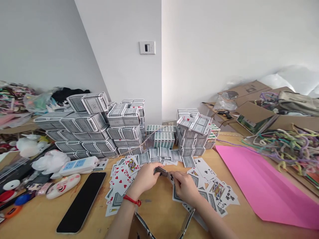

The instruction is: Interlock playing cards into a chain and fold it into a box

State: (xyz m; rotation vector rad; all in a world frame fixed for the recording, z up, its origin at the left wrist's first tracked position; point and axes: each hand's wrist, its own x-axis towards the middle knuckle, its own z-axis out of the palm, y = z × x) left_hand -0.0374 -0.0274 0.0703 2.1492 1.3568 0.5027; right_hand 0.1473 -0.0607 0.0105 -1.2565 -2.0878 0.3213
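My left hand (146, 179), a red cord at its wrist, is closed around a small stack of playing cards (161, 171) above the table. My right hand (184, 186) is beside it, thumb and fingers pinched on a playing card (171, 178) whose face is partly hidden. Left of my hands lies a loose spread of heart cards (121, 181), with a queen on top. Under and right of my right hand is a spread of club cards (224, 196), some face down. A row of face-down cards (159, 153) lies beyond my hands.
Bundled card decks are stacked high at the left (84, 124) and lower at the right (190, 139), with green-striped packs (163, 140) between. A black phone (82, 202) and a white power strip (79, 165) lie left. Pink paper (269, 186) and tangled pipe cleaners (281, 149) lie right.
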